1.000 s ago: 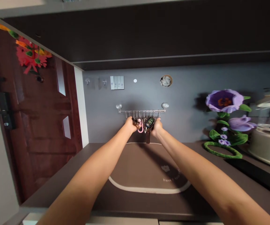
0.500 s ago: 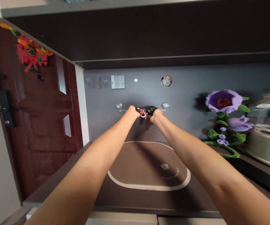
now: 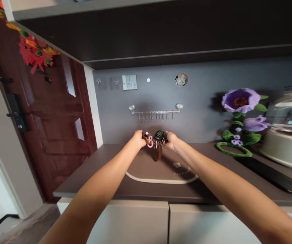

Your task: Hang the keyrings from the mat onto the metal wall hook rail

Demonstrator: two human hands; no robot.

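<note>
Grey wall (image 3: 201,84); mid-frame, left hand (image 3: 137,138) clutches pink-looped bunch (image 3: 147,137), right hand (image 3: 170,140) black fob (image 3: 159,135), apparently; loose pinch could drop either.

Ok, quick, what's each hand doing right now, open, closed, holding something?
Left hand: closed, holding a small bunch with a pink loop.
Right hand: closed, holding a black fob, with a brown strap hanging beneath.

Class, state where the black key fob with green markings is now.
In the head view, the black key fob is slightly right of centre, held at the right hand, below the hook rail and right of the pink loop.
</note>
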